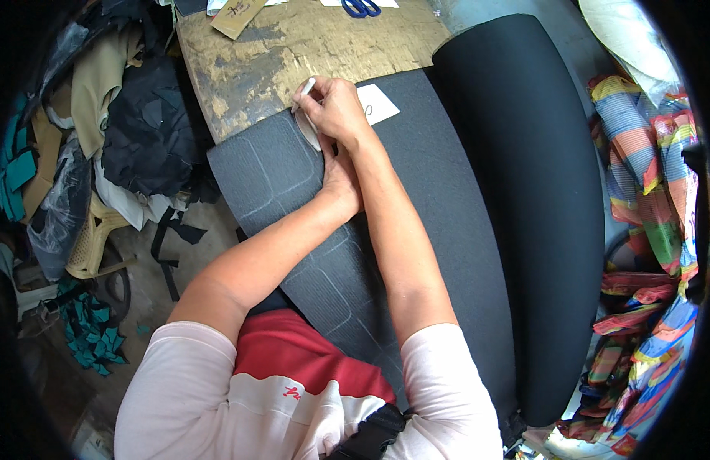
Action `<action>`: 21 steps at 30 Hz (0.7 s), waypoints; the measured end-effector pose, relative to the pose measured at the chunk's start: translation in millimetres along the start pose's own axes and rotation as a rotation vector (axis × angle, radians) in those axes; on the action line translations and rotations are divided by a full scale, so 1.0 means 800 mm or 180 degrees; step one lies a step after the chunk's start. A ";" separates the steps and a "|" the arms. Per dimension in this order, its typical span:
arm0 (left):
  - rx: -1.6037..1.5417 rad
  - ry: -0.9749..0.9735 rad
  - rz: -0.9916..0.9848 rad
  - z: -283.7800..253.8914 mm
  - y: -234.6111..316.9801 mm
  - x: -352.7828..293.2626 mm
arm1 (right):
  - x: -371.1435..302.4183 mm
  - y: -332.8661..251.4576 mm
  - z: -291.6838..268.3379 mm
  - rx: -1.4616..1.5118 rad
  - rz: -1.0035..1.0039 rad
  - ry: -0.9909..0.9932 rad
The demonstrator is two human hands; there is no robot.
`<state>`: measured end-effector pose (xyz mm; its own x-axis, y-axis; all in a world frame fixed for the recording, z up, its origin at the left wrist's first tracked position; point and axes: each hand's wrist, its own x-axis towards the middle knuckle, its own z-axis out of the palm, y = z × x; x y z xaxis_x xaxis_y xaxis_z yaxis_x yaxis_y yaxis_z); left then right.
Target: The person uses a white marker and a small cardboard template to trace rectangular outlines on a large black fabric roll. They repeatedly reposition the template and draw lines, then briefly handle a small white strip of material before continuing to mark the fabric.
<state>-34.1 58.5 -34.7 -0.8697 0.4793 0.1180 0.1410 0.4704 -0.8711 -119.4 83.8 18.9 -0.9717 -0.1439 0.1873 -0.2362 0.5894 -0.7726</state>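
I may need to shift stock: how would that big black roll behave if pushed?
The black roll would probably roll sideways, given its rounded length. It may tug the grey sheet, which lies against it. Its thick bulk suggests an awkward lift.

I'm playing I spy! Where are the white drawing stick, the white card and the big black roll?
White drawing stick [309,86]: head view, exposed end in right hand [331,112].
White card [382,104]: head view, uncovered right part.
Black roll [537,207]: head view, middle of its side.

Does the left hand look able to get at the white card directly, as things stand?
Probably not: the right arm crosses between the left hand and the white card, so that arm would likely have to move first.
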 end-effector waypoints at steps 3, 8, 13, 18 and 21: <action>0.0442 0.0144 -0.0717 0.001 0.002 -0.005 | 0.011 0.008 0.006 -0.0335 0.0251 0.0313; -0.4500 -0.0457 0.0107 -0.007 -0.026 0.006 | 0.011 0.039 -0.033 -0.0617 0.0790 0.0831; -0.4443 -0.0653 0.0072 -0.017 -0.036 0.012 | 0.015 0.051 -0.060 -0.1133 0.0829 0.1643; -0.4537 -0.0466 0.0168 -0.006 -0.023 0.005 | 0.004 0.027 -0.011 -0.0210 0.0479 0.0145; -0.4358 -0.0497 0.0311 -0.006 -0.024 0.005 | 0.005 0.030 -0.013 -0.0634 0.0715 0.0520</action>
<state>-38.0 54.4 -15.1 -0.8601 0.5077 -0.0493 0.4728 0.8298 0.2965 -129.3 105.8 7.7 -0.9830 0.1269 0.1329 0.0040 0.7379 -0.6749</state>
